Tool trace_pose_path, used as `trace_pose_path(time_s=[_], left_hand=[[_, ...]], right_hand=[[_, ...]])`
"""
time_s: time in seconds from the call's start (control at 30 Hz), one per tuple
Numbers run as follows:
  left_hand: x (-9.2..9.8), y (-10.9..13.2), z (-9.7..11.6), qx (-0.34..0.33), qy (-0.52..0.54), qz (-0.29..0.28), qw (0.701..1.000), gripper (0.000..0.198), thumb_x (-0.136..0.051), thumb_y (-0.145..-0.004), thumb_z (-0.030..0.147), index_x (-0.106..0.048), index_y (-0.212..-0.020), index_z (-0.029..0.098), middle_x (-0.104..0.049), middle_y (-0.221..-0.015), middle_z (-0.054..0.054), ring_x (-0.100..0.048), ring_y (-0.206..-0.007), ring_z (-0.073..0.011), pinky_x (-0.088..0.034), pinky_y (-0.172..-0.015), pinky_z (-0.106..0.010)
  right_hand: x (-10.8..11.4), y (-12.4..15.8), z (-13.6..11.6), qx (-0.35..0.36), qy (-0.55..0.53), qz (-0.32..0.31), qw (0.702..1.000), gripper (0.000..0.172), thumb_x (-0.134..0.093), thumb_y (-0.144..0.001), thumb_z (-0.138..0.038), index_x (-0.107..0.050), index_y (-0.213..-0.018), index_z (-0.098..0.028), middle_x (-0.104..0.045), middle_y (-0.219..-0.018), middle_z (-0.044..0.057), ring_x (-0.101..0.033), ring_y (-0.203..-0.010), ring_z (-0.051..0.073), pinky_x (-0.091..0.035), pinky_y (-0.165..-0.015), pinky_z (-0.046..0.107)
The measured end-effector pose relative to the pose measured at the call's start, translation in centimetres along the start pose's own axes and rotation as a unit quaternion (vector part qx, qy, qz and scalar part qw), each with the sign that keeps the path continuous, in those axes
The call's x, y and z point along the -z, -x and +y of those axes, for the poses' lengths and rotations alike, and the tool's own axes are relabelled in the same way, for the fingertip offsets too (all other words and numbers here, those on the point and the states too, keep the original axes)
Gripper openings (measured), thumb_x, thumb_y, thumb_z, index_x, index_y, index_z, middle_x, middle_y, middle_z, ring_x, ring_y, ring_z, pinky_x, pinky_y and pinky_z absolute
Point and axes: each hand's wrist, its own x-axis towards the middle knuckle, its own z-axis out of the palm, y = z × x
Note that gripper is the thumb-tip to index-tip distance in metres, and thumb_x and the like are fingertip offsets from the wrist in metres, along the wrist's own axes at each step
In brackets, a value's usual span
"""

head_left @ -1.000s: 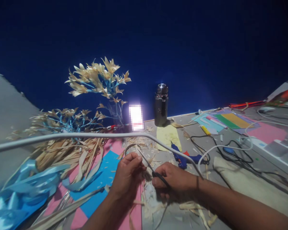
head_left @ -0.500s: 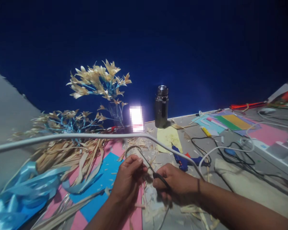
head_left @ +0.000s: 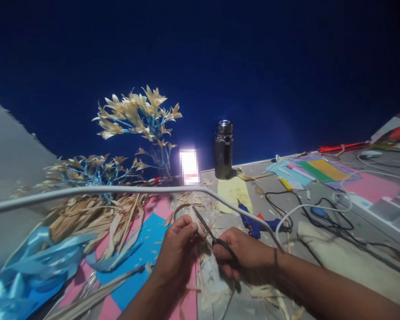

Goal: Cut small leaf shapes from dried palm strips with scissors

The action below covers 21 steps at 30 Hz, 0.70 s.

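Though blurry, scissors [head_left: 209,234] perhaps wider open.

Black-handled scissors [head_left: 216,238], blue glue gun [head_left: 258,224], pink paper [head_left: 186,302].

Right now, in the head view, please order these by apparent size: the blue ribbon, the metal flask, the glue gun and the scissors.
1. blue ribbon, clearly largest, though nearest the camera.
2. metal flask and glue gun: about alike; the flask stands farther, so unranked.
3. scissors, thinnest, partly hidden in the right hand.
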Motion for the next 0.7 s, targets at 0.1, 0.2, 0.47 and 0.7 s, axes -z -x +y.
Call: trace_pose_path(time_s=[0.1,0.2,0.47,0.7], left_hand=[[-0.3,0.3,0.3,0.002,-0.023,-0.02,1.0,0.018,-0.073,-0.072,0.019,-0.056,-0.072,0.02,-0.062,-0.06,0.001,-0.055,-0.053,-0.014,-0.044,-0.051,-0.025],[-0.4,0.5,0.5,0.021,-0.05,0.018,0.998,0.017,-0.072,-0.072,0.017,-0.056,-0.076,0.022,-0.058,-0.057,0.004,-0.051,-0.051,-0.0127,-0.037,-0.046,-0.023],[-0.1,0.5,0.6,0.024,-0.064,0.015,0.998,0.017,-0.071,-0.072,0.017,-0.055,-0.071,0.021,-0.049,-0.054,0.006,-0.041,-0.048,-0.0098,-0.033,-0.046,-0.022],[-0.5,0.5,0.8,0.028,-0.049,0.011,0.998,0.019,-0.073,-0.071,0.018,-0.054,-0.069,0.02,-0.046,-0.05,0.007,-0.038,-0.045,-0.0091,-0.03,-0.045,-0.022]], right_hand=[[0.2,0.5,-0.6,-0.029,0.011,-0.017,0.999,0.042,-0.078,-0.072,-0.051,-0.062,-0.066,-0.013,-0.061,-0.052,0.0,-0.051,-0.037,0.008,-0.044,-0.036,0.018],[0.4,1.0,-1.2,-0.038,0.029,-0.025,0.999,0.038,-0.075,-0.077,-0.046,-0.062,-0.066,-0.013,-0.061,-0.054,0.001,-0.052,-0.038,0.008,-0.043,-0.037,0.016],[0.6,1.2,-1.6,-0.039,0.083,0.011,0.996,0.025,-0.068,-0.075,-0.028,-0.057,-0.056,-0.015,-0.06,-0.05,0.0,-0.049,-0.036,0.008,-0.043,-0.034,0.017],[0.2,1.4,-2.2,-0.042,0.105,0.011,0.993,0.024,-0.066,-0.075,-0.027,-0.056,-0.057,-0.015,-0.059,-0.05,-0.001,-0.048,-0.037,0.006,-0.04,-0.037,0.015]])
